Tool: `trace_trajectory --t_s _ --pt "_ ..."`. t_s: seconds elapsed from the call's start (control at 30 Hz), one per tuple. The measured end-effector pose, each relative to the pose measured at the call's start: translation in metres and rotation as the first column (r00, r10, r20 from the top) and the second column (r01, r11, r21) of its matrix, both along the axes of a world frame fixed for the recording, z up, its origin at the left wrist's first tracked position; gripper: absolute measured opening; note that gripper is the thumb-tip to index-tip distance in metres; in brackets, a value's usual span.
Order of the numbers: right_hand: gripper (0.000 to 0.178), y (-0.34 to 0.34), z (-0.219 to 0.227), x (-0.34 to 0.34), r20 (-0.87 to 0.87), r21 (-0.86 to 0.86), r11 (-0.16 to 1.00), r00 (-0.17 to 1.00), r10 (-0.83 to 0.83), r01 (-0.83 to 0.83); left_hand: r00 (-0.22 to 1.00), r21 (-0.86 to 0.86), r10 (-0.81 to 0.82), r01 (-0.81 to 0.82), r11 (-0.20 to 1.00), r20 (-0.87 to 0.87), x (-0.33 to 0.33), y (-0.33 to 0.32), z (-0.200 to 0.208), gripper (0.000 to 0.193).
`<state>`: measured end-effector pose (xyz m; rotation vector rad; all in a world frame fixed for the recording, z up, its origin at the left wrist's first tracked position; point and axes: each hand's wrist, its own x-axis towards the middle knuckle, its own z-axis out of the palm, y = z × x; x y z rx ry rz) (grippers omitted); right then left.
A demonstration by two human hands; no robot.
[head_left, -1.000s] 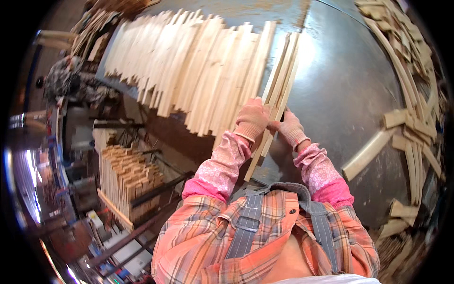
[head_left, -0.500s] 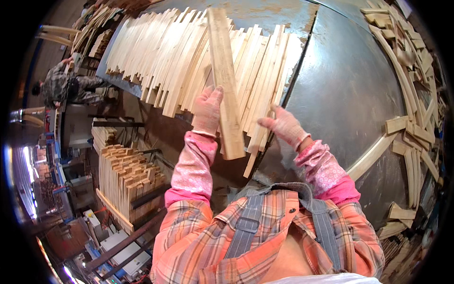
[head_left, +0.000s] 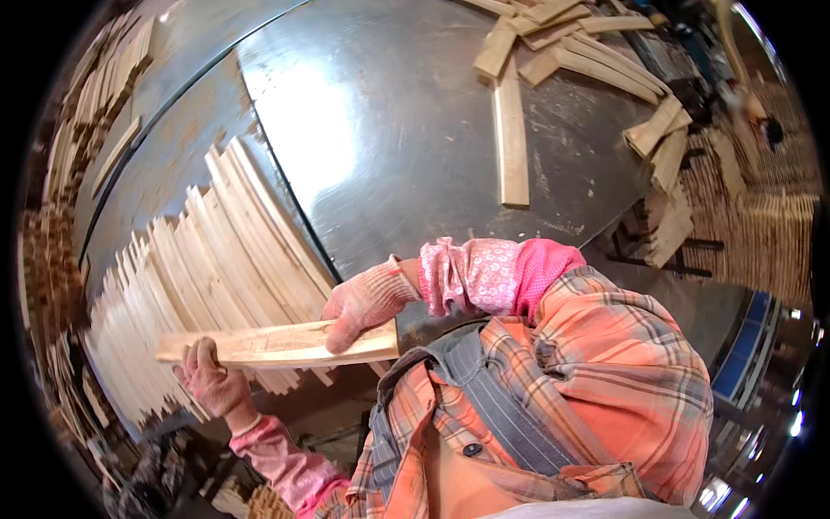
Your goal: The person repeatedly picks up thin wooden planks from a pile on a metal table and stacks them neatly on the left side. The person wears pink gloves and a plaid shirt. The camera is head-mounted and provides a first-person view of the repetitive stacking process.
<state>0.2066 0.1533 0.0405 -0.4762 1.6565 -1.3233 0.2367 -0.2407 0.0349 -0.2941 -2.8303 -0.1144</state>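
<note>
A flat wooden board (head_left: 277,344) lies crosswise in front of me, held at both ends above a row of pale wooden strips (head_left: 229,251). My right hand (head_left: 370,303), in a knit work glove, grips its right end with the thumb on the near side. Toward the far left end, my left hand (head_left: 212,385), also gloved, is closed on the lower edge, fingers bent over it. The strips lie side by side on the metal table (head_left: 406,130), their near ends uneven and partly hidden by the board.
Several loose boards are heaped at the table's far right, one long board (head_left: 512,143) pointing toward me. Stacked strips (head_left: 769,251) stand at the right. More wood stacks (head_left: 52,268) line the left side. A person in camouflage clothing (head_left: 147,484) is at the lower left.
My view has swung right. The board has turned from nearly upright to nearly level. My right hand, empty before, now grips one end; my left hand holds nearer the other end.
</note>
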Motion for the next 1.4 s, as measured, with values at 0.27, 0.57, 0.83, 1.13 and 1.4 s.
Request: trace_trajectory --t_s 0.27,0.57,0.83,1.13,1.4 --pt "0.072 0.234 -0.039 -0.006 -0.72 0.677 -0.22 0.569 -0.397 0.702 0.857 0.753 0.142 -0.505 0.422 0.495 -0.008 -0.153 -0.062 0.029" --pt "0.076 0.15 -0.098 0.044 -0.471 0.538 0.207 0.495 -0.73 0.817 0.268 -0.383 0.91 -0.841 0.381 0.315 -0.043 -0.184 -0.078 0.051" --pt "0.072 -0.021 -0.105 0.041 -0.211 0.327 0.854 0.912 -0.351 0.404 0.949 0.362 0.309 -0.308 0.88 0.057 -0.106 -0.024 -0.06 0.052" --pt "0.063 0.114 -0.086 -0.015 -0.482 0.432 0.822 0.866 -0.137 0.371 0.963 0.931 -0.215 -0.078 0.356 0.163 -0.166 0.245 -0.035 0.043" --pt "0.053 0.501 -0.083 -0.185 -0.846 0.45 0.196 0.486 -0.218 0.871 0.78 0.867 -0.463 -0.497 -0.048 0.421 -0.229 0.499 -0.059 0.049"
